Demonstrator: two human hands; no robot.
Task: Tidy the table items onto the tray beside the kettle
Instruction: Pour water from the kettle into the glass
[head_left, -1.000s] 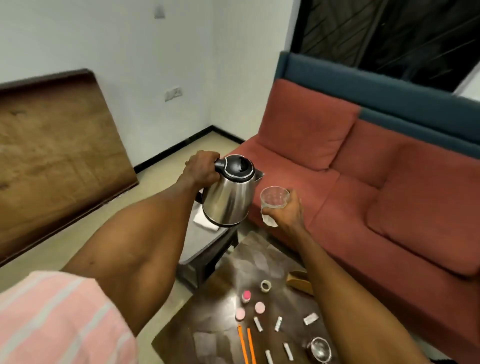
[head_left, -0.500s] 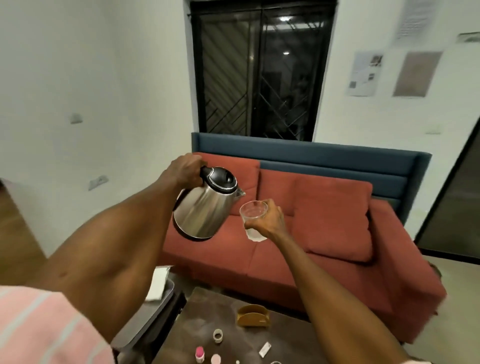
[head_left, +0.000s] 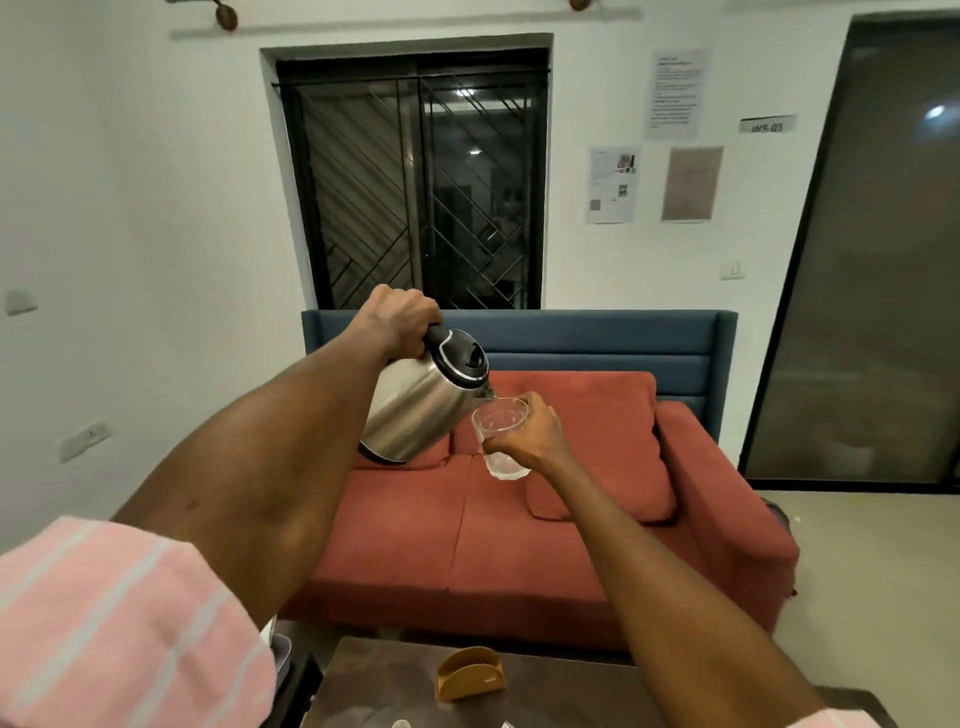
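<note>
The left hand (head_left: 397, 317) has its fingers clamped round the handle of the tilted kettle (head_left: 423, 402); its spout meets the glass's rim. The right hand (head_left: 530, 436) has its fingers wrapped round that glass (head_left: 500, 434).

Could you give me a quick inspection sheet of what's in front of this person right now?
Surface: dark table, only its far edge in view.
Job's things: steel kettle tilted, spout at the glass rim; tray not seen.
Clutter: tan holder on the table.
Hands: left hand grips the kettle handle; right hand holds the glass.
Cables: nothing seen.
Surroundings: red sofa, barred window, papers on the wall.
</note>
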